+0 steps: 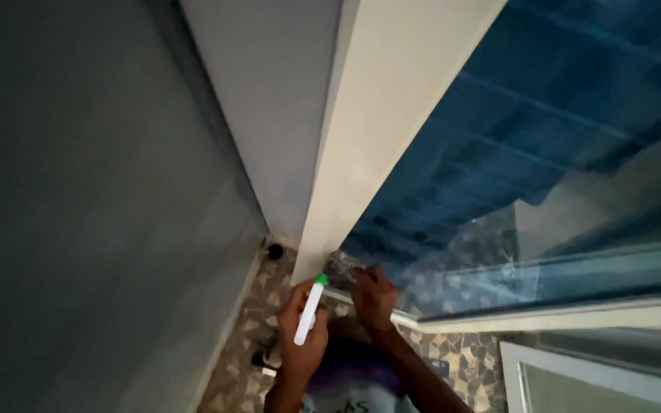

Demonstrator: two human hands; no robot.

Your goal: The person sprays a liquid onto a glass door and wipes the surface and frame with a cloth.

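Viewpoint: head camera looking steeply down along a white door frame post [369, 138] to the floor.
Left hand [304, 336]: fingers curled closed around a slim white tube-shaped bottle with a green cap [309, 310]; the bottle stands nearly upright in the fist, green cap uppermost, tilted slightly right.
Bottle position: cap end just beside the lower end of the white post, near the bottom corner of the glass; whether it touches the post cannot be told.
Right hand [372, 298]: pressed against the lower corner of the blue-tinted glass pane [529, 145], fingers bent. A crumpled pale grey wad [344, 264] shows at the fingertips against the glass; grip on it is likely but not clear, the detail being too dim.
Spacing of hands: close together, left hand lower and to the left of the right.
Glass pane: reflective, blue, set in the white frame; bottom rail [560, 312] runs rightwards.
Wall: plain grey wall [78, 199] on the left.
Floor: mottled brown and cream stone-pattern tile floor [258, 313].
Other item: small dark round object [275, 251] on the floor in the corner behind the post.
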